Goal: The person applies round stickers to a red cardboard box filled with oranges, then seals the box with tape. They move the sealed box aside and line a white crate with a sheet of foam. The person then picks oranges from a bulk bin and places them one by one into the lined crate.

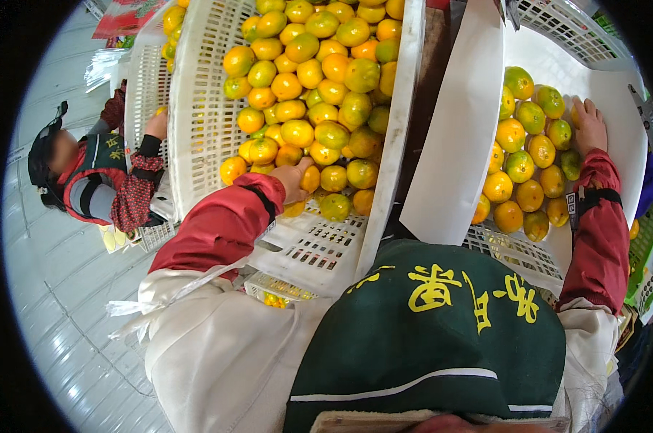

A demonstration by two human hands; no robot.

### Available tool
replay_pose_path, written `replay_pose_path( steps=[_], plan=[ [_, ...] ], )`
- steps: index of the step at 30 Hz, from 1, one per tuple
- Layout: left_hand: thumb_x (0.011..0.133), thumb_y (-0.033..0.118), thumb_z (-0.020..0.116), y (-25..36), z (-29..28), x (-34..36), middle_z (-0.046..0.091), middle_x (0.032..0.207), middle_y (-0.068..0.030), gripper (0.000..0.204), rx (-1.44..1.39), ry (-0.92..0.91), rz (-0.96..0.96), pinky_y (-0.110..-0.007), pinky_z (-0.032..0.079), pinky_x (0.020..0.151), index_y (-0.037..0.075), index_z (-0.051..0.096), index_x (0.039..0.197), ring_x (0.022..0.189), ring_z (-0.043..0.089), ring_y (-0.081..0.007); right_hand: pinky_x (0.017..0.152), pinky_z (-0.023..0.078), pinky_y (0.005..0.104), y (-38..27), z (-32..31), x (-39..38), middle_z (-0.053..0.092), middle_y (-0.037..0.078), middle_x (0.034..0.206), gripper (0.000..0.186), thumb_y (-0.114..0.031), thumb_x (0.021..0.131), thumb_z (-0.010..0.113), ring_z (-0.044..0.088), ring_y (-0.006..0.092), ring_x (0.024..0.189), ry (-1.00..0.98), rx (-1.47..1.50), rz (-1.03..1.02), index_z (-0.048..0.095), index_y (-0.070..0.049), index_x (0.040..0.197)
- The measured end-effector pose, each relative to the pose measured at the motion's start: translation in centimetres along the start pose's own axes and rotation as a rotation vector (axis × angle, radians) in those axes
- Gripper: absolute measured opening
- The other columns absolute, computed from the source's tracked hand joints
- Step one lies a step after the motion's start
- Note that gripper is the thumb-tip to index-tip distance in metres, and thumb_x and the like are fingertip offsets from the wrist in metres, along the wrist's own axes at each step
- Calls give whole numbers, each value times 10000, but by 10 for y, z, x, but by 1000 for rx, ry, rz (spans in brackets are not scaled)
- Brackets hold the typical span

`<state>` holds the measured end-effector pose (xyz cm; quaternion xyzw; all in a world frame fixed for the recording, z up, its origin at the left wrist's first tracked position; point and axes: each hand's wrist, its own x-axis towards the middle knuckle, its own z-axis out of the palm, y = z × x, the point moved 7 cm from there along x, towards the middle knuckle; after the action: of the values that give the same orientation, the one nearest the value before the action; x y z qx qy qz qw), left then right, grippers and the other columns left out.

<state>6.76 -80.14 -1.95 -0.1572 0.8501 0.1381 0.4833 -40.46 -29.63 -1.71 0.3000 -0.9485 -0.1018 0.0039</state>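
Note:
My left hand (292, 180) is at the near end of a heap of green-and-orange mandarins (297, 131) in a white slatted crate (200, 94). Its fingers curl around a mandarin (310, 179) at the edge of the heap. Over in the paper-lined crate on the right, my right hand (592, 126) grips a mandarin (575, 117), mostly covered by the fingers, against the lining's right side. A single layer of mandarins (530, 153) lies next to it on the white paper (449, 137). Red sleeves cover both my forearms.
At the left, a person in a dark cap and vest (106, 162) reaches into another white crate (147, 94). Between the two main crates runs a narrow dark gap. A small basket of fruit (274, 292) sits below the left crate. Grey floor (74, 289) stretches along the left.

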Motion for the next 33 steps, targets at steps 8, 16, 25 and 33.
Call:
replay_pose_path(
  steps=[8, 16, 25, 33],
  plan=[
    [744, 304, 794, 11, 3, -5, 652, 1069, -270, 856, -54, 3, -1, -472, 499, 880, 183, 294, 1428, 1014, 634, -442, 1067, 408, 431, 14, 15, -6, 456, 153, 1405, 790, 147, 712, 520, 465, 408, 1255, -72, 344, 66, 440, -195, 1420],
    [810, 206, 775, 13, -49, -29, 564, 1272, -128, 806, -505, -66, 287, -367, 436, 1007, 112, 309, 1461, 1184, 551, -278, 1003, 449, 355, 30, -35, -30, 525, 154, 1370, 585, -16, 824, 619, 575, 290, 1172, 43, 923, 162, 513, -133, 1387],
    [795, 225, 790, 102, -142, -135, 477, 1326, -81, 883, -1162, 122, 753, -339, 413, 1034, 125, 259, 1493, 1230, 491, -194, 915, 469, 277, -130, -207, -47, 633, 78, 1168, 371, -30, 914, 577, 600, 145, 1033, -4, 1542, -162, 574, 0, 1284],
    [797, 17, 691, 194, -168, -173, 544, 1282, -134, 794, -724, 562, 766, -337, 452, 995, 103, 289, 1476, 1165, 561, -200, 972, 448, 308, -301, -293, -90, 500, 111, 1311, 679, -25, 817, 688, 542, 170, 1103, -193, 1685, -500, 391, -5, 1427]
  ],
)
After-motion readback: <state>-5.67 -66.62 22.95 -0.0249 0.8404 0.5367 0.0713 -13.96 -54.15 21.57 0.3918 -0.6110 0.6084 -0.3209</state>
